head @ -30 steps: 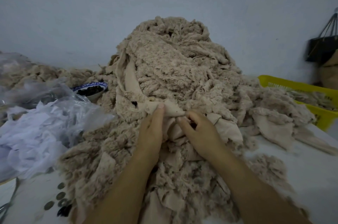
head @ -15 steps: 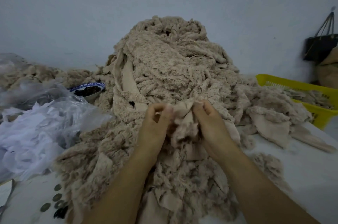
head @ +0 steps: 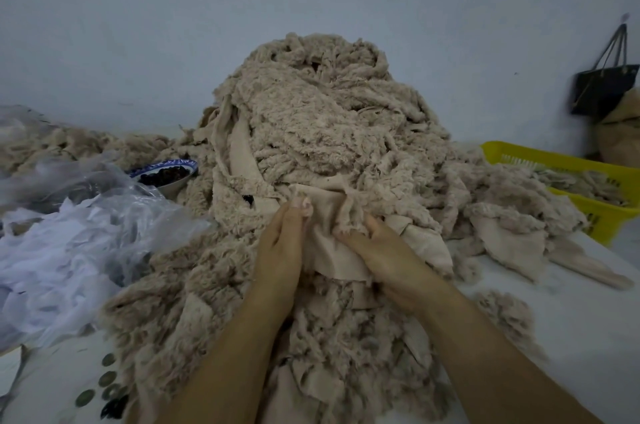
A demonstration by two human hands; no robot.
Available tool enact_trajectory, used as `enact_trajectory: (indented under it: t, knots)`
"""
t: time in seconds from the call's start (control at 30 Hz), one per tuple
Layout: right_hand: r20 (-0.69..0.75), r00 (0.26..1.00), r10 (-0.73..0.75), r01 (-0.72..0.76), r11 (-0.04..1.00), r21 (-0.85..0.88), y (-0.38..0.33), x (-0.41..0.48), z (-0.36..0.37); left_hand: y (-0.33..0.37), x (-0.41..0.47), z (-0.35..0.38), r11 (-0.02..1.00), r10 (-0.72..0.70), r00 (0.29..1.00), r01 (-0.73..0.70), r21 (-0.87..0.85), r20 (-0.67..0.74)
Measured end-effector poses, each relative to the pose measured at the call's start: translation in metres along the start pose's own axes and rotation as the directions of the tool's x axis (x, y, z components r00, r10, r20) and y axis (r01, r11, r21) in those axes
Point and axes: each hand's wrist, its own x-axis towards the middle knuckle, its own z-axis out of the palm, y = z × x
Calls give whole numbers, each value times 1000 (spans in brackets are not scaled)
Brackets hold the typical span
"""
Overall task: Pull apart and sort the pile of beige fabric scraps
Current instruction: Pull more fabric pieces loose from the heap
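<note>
1. Half a second earlier, a bunched fold of cloth was pinched up between both hands; now a smooth beige fabric scrap (head: 329, 236) is spread flatter between them at the front foot of the tall pile of beige fleecy fabric scraps (head: 322, 133).
2. The left hand (head: 280, 243) is closed on the scrap's left edge, fingertips (head: 304, 207) up at its top corner. The right hand (head: 384, 250) is closed on the frayed right edge. The hands are held near each other, with the scrap between them.
3. From this it is judged that one piece is being freed from the tangle and that sorting has barely begun; most of the pile remains uncut from the mass.
4. The pile rests on the white counter (head: 571, 313), against the wall.
5. Two textures are distinguished: curly, tufted fleece and flat, woven-looking backing with ragged edges. Strips are interlocked, so snagging is to be expected.
6. A yellow slotted plastic basket (head: 602, 216) at the right is seen to hold similar scraps. Crumpled clear plastic sheeting (head: 86, 233) and a blue-rimmed bowl of dark pieces (head: 162, 174) lie at the left.
</note>
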Motion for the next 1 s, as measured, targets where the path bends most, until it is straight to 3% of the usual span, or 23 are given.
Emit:
enact_trajectory:
  t: [0.03, 0.07, 0.13, 0.17, 0.2, 0.27, 0.3, 0.37, 0.43, 0.53, 0.6, 0.63, 0.7, 0.77, 0.83, 0.87, 0.93, 1.0]
  knots:
    - [-79, 996, -31, 38, 996, 82, -4, 2, -5, 0, 0, 0, 999, 11, 1000, -11, 36, -8]
    - [-160, 984, -73, 116, 952, 283, -11, 2, -13, -2, 1, -1, 998, 26, 1000, -26, 65, 2]
    - [-269, 946, -180, 317, 684, 657, -25, 2, -28, -7, 4, 0, 990, 6, 999, -10, 142, 35]
    - [-292, 938, -189, 342, 646, 683, -28, 2, -32, -10, 5, 0, 978, -24, 998, 10, 206, 66]
    - [-301, 938, -172, 328, 723, 608, -27, 1, -28, -14, 6, 1, 961, -48, 992, 13, 277, 120]
    - [-325, 930, -170, 244, 949, 201, -13, 3, -19, -22, 6, 3, 905, -87, 957, -41, 424, 277]
    - [-328, 924, -198, 209, 978, 1, -7, 3, -15, -27, 7, 4, 847, -107, 932, -97, 523, 347]
    - [-325, 913, -245, 166, 953, -254, 2, 6, -12, -36, 10, 6, 686, -139, 903, -209, 697, 407]
    - [-271, 923, -274, 104, 854, -510, 8, 8, -16, -38, 12, 6, 668, -91, 941, -186, 721, 327]
    - [-71, 974, -217, 97, 674, -732, 18, 9, -16, -33, 11, 1, 858, -37, 998, 2, 513, 57]
    - [5, 987, -159, 97, 578, -810, 23, 11, -13, -26, 12, -2, 963, -159, 981, 179, 201, -111]
    - [-8, 987, -161, 81, 539, -838, 23, 12, -12, -22, 14, -4, 968, -247, 957, 251, 3, -151]
    - [-72, 979, -190, 42, 534, -845, 22, 11, -15, -15, 20, -11, 883, -393, 912, 339, -325, -116]
    - [-128, 982, -140, 5, 694, -720, 20, 9, -16, -9, 21, -13, 830, -412, 909, 350, -433, -55]
    - [-130, 991, -41, -12, 923, -385, 13, 5, -8, -8, 15, -9, 894, -285, 958, 274, -354, 24]
    - [-112, 994, -15, -4, 985, -170, 11, 3, -3, -7, 10, -6, 947, -193, 978, 206, -247, 76]
    - [-118, 993, 6, 15, 984, 180, 5, 4, -2, -2, 1, 0, 999, -44, 979, 43, 7, 202]
    - [-133, 990, 43, -3, 958, 285, -3, 3, -5, 1, -4, 2, 985, 18, 926, -81, 151, 377]
